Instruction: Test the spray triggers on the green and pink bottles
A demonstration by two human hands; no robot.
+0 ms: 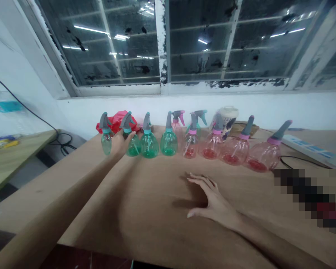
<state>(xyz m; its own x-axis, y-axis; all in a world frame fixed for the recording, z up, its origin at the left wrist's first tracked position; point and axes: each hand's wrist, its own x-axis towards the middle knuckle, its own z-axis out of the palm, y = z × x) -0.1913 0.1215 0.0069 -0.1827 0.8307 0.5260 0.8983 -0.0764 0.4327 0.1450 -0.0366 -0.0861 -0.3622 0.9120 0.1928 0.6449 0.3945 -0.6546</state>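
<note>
My left hand (120, 144) reaches to the back left of the table, closed around the neck of a green spray bottle (133, 148). Part of that bottle is hidden behind the hand. Just left of it stands a narrower-looking green spray bottle (106, 144). To the right are two more green spray bottles, one nearer (149, 146) and one farther along (168, 144). My right hand (211, 198) hovers over the front of the table, fingers spread, holding nothing. Beyond it runs a row of pink spray bottles (211, 145) with grey heads and a little red at the bottom.
Behind the row are a red plastic bag (121, 118), a pink-trigger bottle (177, 127) and a printed white cup (229, 116). At the right lie a white power strip (310, 147) and a black cable (302, 158). A window wall closes the back.
</note>
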